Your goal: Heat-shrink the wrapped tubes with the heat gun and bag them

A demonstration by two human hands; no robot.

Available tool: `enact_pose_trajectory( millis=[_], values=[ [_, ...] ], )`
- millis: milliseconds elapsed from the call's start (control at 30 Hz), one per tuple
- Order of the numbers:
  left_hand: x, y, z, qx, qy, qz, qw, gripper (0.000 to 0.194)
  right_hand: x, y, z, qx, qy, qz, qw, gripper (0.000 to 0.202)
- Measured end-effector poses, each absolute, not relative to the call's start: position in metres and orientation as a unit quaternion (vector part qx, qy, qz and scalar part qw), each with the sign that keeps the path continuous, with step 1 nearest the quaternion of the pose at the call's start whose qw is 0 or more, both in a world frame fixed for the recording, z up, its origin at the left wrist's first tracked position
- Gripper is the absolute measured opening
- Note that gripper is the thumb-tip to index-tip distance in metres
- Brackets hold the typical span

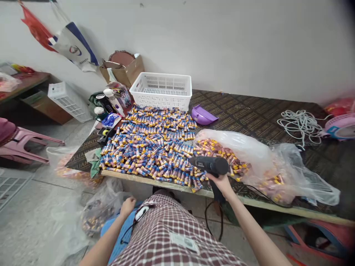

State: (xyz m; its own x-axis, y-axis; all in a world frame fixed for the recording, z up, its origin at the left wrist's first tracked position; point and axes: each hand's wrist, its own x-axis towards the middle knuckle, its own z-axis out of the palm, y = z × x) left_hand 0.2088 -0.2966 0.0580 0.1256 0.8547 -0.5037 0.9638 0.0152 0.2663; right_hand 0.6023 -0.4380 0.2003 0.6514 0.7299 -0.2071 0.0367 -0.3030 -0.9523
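My right hand (222, 184) is wrapped round the handle of a black heat gun (212, 164) above the table's front edge. Its nozzle points left, over a wide spread of small tubes (155, 147) with blue-and-pink wraps and yellow ends. A black cord hangs below the handle. My left hand (128, 207) is low at my side, in front of the table, with its fingers curled and nothing showing in them. Right of the heat gun, a clear plastic bag (238, 144) lies open with more yellow-ended tubes (219, 149) spilling from its mouth.
A white plastic basket (162, 101) stands behind the tubes, beside a purple scoop (203, 114). Bottles (113, 101) and a cardboard box (130, 72) sit at the back left. Coiled white rope (301, 125) lies right. Filled bags (100, 214) and a pink stool (27, 140) are on the floor.
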Motion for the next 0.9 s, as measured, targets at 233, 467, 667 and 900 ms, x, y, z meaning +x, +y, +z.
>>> enact_pose_trajectory(
  millis=[233,467,667,900],
  values=[
    [0.457,-0.352,0.055,0.971,-0.155,-0.008,0.18,0.049,0.629,-0.431,0.231,-0.771,-0.217,0.206,0.562,0.032],
    [0.477,-0.315,0.029,0.981,-0.103,-0.013,0.166,0.042,0.629,-0.512,0.246,-0.829,-0.167,0.209,0.492,0.028],
    [0.48,-0.256,0.06,0.974,-0.011,-0.047,0.22,0.052,0.61,-0.549,0.194,-0.828,-0.088,0.236,0.501,0.033],
    [0.479,-0.232,0.092,0.966,0.159,0.058,0.195,0.049,0.596,-0.544,0.165,-0.782,-0.046,0.336,0.523,0.037]
  ],
)
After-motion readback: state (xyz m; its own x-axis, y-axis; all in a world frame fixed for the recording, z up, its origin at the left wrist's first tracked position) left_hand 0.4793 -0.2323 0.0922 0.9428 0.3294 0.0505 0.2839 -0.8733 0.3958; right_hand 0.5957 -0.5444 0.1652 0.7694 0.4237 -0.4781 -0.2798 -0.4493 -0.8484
